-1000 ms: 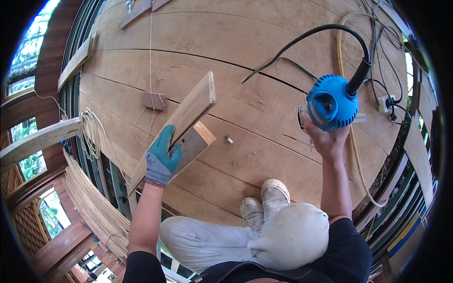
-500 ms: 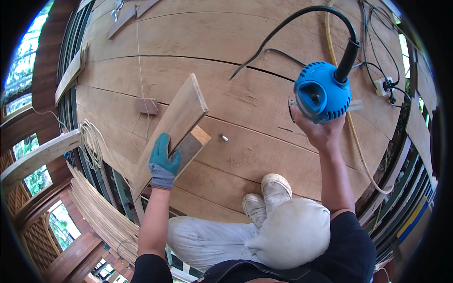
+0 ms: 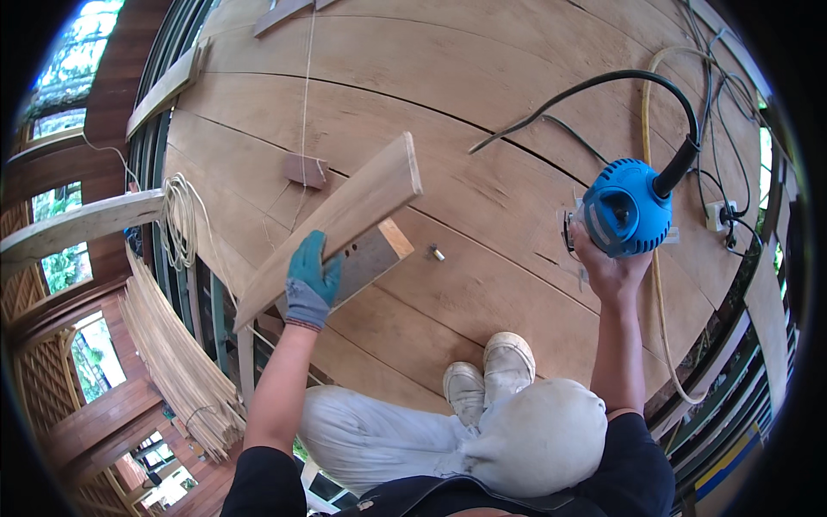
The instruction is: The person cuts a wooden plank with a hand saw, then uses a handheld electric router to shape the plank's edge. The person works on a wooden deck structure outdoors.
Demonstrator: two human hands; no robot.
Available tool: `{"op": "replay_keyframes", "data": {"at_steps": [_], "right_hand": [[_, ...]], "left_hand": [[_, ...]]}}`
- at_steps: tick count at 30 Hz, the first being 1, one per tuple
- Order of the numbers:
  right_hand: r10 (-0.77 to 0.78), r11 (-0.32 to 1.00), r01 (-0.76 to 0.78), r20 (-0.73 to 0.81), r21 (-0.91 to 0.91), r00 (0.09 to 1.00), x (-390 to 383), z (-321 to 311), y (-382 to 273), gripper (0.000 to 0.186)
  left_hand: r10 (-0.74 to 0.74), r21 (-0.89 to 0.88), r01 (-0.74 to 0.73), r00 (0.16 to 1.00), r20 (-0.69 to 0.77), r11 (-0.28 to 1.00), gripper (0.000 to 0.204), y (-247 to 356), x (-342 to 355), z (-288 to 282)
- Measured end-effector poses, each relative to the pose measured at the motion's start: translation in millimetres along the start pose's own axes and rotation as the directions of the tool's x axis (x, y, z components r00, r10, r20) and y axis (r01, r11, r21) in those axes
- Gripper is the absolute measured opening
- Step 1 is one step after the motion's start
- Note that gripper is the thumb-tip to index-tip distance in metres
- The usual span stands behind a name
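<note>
In my left hand (image 3: 312, 280), which wears a teal and grey glove, I grip a long wooden board (image 3: 362, 194) by its edge, tilted up to the right. Just behind it lies a thicker wood piece (image 3: 370, 265) with small dark holes and a pale cut end; the board and glove cover part of it. My bare right hand (image 3: 613, 265) is closed around a blue trim router (image 3: 627, 207) with a clear base and a black cord, apart from the board. The router's bit cannot be made out.
Plank flooring (image 3: 482, 276) holds a small brown block (image 3: 306, 171) with string and a small pale stub (image 3: 438, 254). A yellow hose (image 3: 659, 319) and a power strip (image 3: 719, 215) with cables lie at right. Coiled rope (image 3: 179, 220) hangs left, above stacked wood strips (image 3: 177, 345).
My view has turned, shifting the floor things in the picture. The board now slants less steeply, and the router appears lower and further right. Both hands keep their hold.
</note>
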State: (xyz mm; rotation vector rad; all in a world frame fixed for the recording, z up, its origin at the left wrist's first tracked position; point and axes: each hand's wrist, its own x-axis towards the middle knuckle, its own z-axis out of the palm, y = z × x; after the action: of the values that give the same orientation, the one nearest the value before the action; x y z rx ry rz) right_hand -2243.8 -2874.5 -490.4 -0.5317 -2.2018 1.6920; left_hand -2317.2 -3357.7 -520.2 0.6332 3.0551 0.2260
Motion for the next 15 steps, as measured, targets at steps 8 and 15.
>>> {"op": "replay_keyframes", "data": {"at_steps": [8, 15], "right_hand": [[-0.033, 0.999, 0.032, -0.041, -0.034, 0.999, -6, -4, 0, 0.041], [0.002, 0.998, -0.004, 0.034, 0.066, 0.999, -13, -16, 6, 0.055]], "left_hand": [[0.012, 0.041, -0.006, 0.991, -0.130, 0.999, 0.028, -62, 93, -44], [-0.019, -0.046, 0.003, 0.934, -0.356, 0.999, 0.025, -66, 149, -139]]}}
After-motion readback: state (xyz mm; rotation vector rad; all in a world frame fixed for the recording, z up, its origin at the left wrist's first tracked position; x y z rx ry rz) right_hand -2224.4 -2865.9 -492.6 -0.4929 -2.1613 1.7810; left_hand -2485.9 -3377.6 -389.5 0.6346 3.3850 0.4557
